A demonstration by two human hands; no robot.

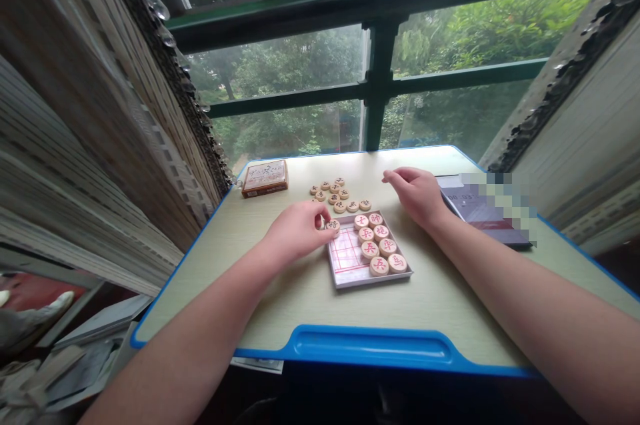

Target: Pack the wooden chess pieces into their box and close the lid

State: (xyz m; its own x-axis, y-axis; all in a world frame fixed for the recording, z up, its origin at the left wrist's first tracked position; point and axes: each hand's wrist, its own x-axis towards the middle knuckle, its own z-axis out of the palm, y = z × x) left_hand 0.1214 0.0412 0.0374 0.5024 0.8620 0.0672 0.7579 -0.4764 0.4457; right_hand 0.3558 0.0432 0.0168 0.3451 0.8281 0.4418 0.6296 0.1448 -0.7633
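The left hand [297, 228] has its grip narrow, thumb and fingers holding a round game piece [333, 227] with a dark character, at the far left corner of a shallow tray [350, 248]; whether the piece touches the tray is unclear. The tray sits around the middle of the table [215, 291]. Inside, red-marked pieces [370, 250] fill two columns along its right edge, while its left part shows a red printed grid. Dark-marked pieces [334, 199] lie loosely grouped on the table beyond the tray's far edge. The right hand [415, 193] is well right of them, its grip narrow with fingers curled in; I cannot tell if anything is inside. Just beside it, a dark tablet [483, 211] lies towards the table's right edge. A small box [265, 178] lies near the far left corner.
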